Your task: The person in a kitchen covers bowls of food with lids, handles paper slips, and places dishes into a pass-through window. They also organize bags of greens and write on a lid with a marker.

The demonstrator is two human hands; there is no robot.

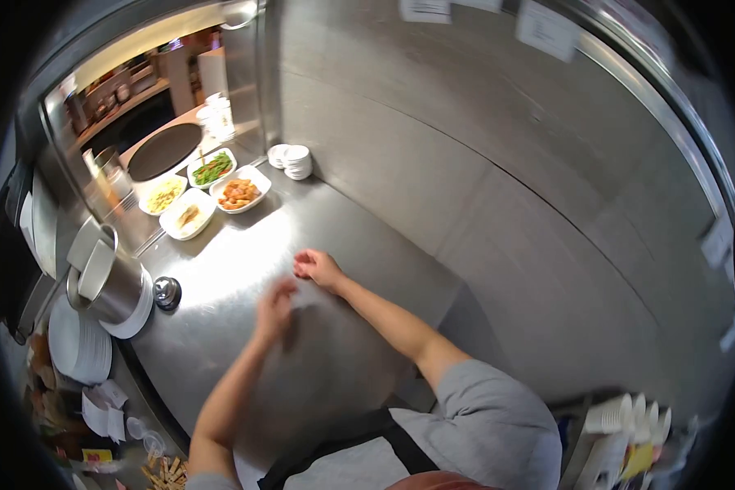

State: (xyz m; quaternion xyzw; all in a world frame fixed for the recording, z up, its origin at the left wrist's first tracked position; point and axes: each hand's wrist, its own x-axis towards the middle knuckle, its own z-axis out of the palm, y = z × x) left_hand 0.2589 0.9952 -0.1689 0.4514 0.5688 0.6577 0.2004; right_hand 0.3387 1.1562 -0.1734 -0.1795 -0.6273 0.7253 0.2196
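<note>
Both my hands hover over a bare stretch of the steel counter (220, 269). My left hand (274, 308) is blurred, fingers loosely curled, with nothing visible in it. My right hand (318, 266) rests just beyond it with the fingers bent toward the counter; no object shows in it. Farther along the counter stand several white dishes of food: one with orange-brown pieces (239, 193), one with green vegetables (212, 168), one with yellow food (164, 196) and one pale portion (188, 215).
A call bell (167, 291) sits to the left of my hands. A steel pot (106, 282) stands on stacked plates (77, 347) at the left edge. Small white bowls (292, 160) are stacked by the steel wall. Paper cups (629, 416) are at lower right.
</note>
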